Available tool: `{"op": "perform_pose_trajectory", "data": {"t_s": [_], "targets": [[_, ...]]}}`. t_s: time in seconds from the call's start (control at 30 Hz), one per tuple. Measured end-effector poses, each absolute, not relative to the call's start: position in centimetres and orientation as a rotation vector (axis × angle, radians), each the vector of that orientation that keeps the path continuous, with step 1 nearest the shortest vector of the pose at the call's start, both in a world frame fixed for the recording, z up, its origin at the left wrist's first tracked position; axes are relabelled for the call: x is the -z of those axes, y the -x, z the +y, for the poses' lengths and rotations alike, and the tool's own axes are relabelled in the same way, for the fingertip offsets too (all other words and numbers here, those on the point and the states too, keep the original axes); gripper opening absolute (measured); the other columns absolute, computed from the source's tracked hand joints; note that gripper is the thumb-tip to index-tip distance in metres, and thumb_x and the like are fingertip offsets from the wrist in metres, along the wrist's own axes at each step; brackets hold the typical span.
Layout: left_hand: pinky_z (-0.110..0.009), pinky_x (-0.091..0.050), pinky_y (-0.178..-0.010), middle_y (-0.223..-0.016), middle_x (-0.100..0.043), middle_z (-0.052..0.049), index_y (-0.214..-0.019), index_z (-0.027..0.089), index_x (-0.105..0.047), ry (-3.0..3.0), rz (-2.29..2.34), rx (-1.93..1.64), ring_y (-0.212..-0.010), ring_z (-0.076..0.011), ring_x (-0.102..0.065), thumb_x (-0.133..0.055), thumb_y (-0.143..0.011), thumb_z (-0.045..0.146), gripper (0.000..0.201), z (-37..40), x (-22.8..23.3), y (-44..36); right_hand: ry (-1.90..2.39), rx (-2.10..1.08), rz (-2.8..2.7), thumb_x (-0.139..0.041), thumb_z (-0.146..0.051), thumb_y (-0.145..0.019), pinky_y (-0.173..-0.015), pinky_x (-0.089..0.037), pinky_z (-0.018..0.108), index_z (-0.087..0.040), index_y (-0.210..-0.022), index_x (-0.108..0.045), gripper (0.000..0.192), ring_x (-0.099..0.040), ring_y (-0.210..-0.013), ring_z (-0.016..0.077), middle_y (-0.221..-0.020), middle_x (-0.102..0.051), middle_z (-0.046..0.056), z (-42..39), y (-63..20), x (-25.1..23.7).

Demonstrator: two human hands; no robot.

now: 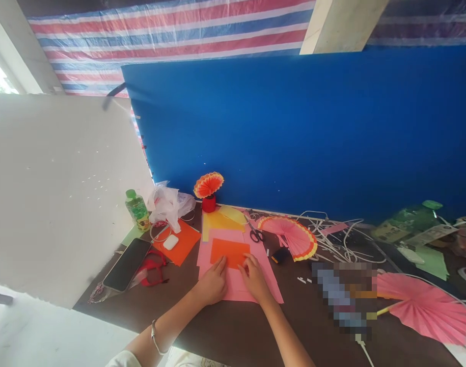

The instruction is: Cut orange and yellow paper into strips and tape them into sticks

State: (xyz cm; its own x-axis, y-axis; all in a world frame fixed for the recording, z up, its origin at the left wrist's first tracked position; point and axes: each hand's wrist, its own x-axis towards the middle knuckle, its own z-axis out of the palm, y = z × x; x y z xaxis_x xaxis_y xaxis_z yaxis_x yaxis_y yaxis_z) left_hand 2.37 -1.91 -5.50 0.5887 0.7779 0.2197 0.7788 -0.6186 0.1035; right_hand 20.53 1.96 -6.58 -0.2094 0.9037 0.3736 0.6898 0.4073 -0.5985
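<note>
Paper in a small orange rectangle (229, 250) lies over a stack of pink sheets (236, 286) on the dark table (206, 331), near its middle. The person's left hand (214, 282) has its fingers curved together at the lower left edge of the rectangle; the right hand (254, 275) is bent at the lower right corner, its fingertips touching the orange. Whether either hand pinches the paper or only presses it, one cannot tell.

Yellow paper (219, 221) sticks out beyond the pink stack, and behind it stands a red pot (209, 205) with a pleated paper flower (209, 184). Scissors (256, 236) lie at the stack's right edge, near a pink fan (288, 235) bordered in orange and yellow. To the left are more orange sheets (189, 238), bearing a white case (170, 242), and a dark phone (127, 265).
</note>
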Motion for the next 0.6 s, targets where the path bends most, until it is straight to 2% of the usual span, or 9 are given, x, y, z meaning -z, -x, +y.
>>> {"op": "perform_pose_trajectory", "data": {"t_s": [0.07, 0.23, 0.4, 0.5, 0.6], "targets": [[-0.038, -0.021, -0.108, -0.137, -0.028, -0.023, -0.129, -0.007, -0.031, 2.785, -1.369, 0.369, -0.132, -0.0282, -0.015, -0.033, -0.086, 0.027, 0.055, -2.4, 5.2, -2.2, 1.354, -0.351, -1.968, -0.04, -0.023, -0.082, -0.089, -0.041, 0.041, -0.02, -0.067, -0.046, 0.017, -0.047, -0.106, 0.0229, -0.106, -0.052, 0.013, 2.0, -20.5, 6.8], [-0.039, -0.019, -0.108, -0.142, -0.018, -0.02, -0.134, -0.002, -0.022, 2.795, -1.473, 0.385, -0.133, -0.0277, -0.009, -0.025, -0.089, 0.037, 0.06, -2.8, 4.5, -2.6, 1.378, -0.214, -1.949, -0.04, -0.024, -0.083, -0.095, -0.033, 0.048, -0.017, -0.072, -0.051, 0.017, -0.039, -0.112, 0.0265, -0.111, -0.049, 0.016, 1.8, -20.4, 6.4], [-0.04, -0.017, -0.108, -0.143, -0.015, -0.019, -0.135, -0.001, -0.02, 2.822, -1.527, 0.397, -0.133, -0.0297, -0.007, -0.026, -0.088, 0.039, 0.063, -3.1, 4.1, -2.9, 1.391, 0.051, -2.156, -0.033, -0.022, -0.086, -0.099, -0.027, 0.049, -0.016, -0.1, -0.059, 0.03, -0.034, -0.119, 0.0268, -0.121, -0.049, 0.013, -1.0, -19.3, 5.2], [-0.041, -0.014, -0.109, -0.141, -0.019, -0.02, -0.134, -0.002, -0.022, 2.845, -1.504, 0.376, -0.133, -0.0307, -0.007, -0.027, -0.087, 0.038, 0.062, -3.3, 3.9, -2.9, 1.44, 0.008, -2.313, -0.031, -0.03, -0.088, -0.1, -0.025, 0.049, -0.02, -0.116, -0.053, 0.037, -0.03, -0.124, 0.0269, -0.131, -0.043, 0.01, -3.0, -18.3, 5.0], [-0.041, -0.015, -0.108, -0.141, -0.019, -0.021, -0.134, -0.003, -0.022, 2.845, -1.511, 0.373, -0.132, -0.0319, -0.008, -0.028, -0.086, 0.039, 0.064, -3.3, 3.9, -2.9, 1.598, -0.017, -2.304, -0.029, -0.035, -0.089, -0.099, -0.022, 0.052, -0.026, -0.124, -0.047, 0.041, -0.025, -0.127, 0.028, -0.137, -0.035, 0.009, -3.8, -17.9, 4.9]]}}
